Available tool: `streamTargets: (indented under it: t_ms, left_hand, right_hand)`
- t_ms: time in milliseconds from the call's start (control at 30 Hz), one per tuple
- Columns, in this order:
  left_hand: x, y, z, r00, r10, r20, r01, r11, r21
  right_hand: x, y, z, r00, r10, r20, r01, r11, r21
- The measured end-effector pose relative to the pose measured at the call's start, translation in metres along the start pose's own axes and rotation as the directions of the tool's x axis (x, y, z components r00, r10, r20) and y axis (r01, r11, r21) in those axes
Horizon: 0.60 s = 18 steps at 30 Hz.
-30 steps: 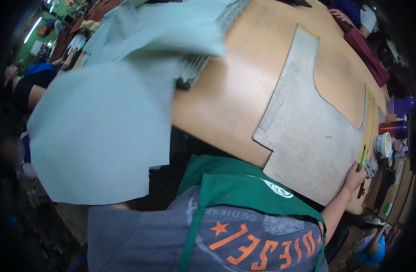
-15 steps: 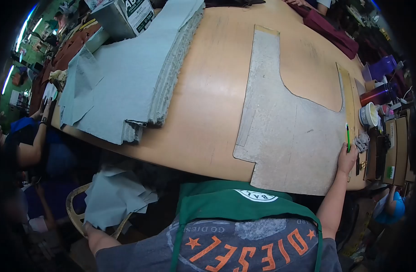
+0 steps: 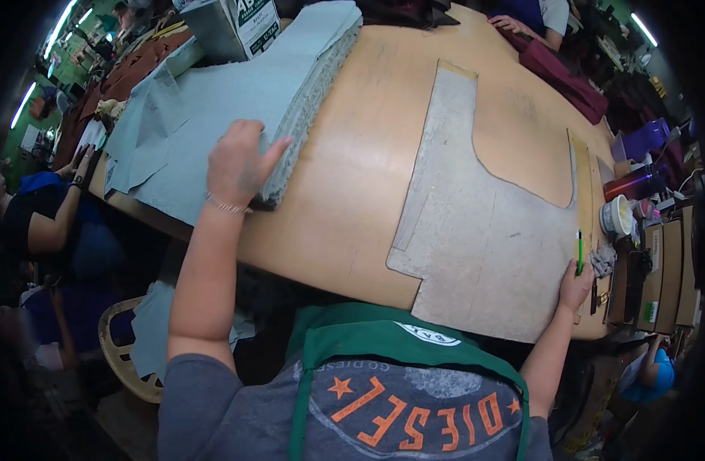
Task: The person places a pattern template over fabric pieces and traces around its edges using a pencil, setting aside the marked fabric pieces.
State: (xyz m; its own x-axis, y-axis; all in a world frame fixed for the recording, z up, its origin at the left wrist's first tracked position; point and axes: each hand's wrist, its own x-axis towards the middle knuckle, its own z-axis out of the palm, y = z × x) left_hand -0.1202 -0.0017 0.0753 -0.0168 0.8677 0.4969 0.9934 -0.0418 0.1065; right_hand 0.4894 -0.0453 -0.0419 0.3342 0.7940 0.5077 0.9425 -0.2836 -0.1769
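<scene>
My left hand (image 3: 239, 163) is over the near right part of a thick stack of pale blue-grey fabric sheets (image 3: 206, 92), thumb spread away from the fingers. Nothing shows in it, and I cannot tell whether it touches the top sheet. My right hand (image 3: 575, 287) is closed around a green pen (image 3: 580, 257) that points away from me. It rests at the near right edge of a large grey cut-out pattern board (image 3: 491, 230), which lies flat on the table and has a curved notch at its far side.
On the wooden table (image 3: 352, 177) stand a metal can (image 3: 214, 31), a white tub (image 3: 617, 216) and a dark tumbler (image 3: 633, 182). Maroon fabric (image 3: 560, 77) lies by another person's hand (image 3: 510, 23). Below left, a chair (image 3: 126, 353) holds loose grey sheets (image 3: 154, 330).
My left hand has left the loose grey sheets on the chair and risen over the fabric stack. My right hand stays by the pattern board with the pen. The view has shifted slightly.
</scene>
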Motion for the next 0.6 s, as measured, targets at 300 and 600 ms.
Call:
streamTargets:
  t_ms: [300,600]
  left_hand:
    - [0.025,-0.008,0.020,0.992,-0.036,0.121,0.016,0.986,0.166]
    - [0.035,-0.006,0.004,0.972,-0.048,0.232,0.045,0.999,0.018]
  right_hand:
    - [0.001,-0.005,-0.003,0.999,0.029,0.018,-0.031,0.996,0.085]
    - [0.000,0.001,0.001,0.998,0.054,0.028,-0.056,0.995,0.079]
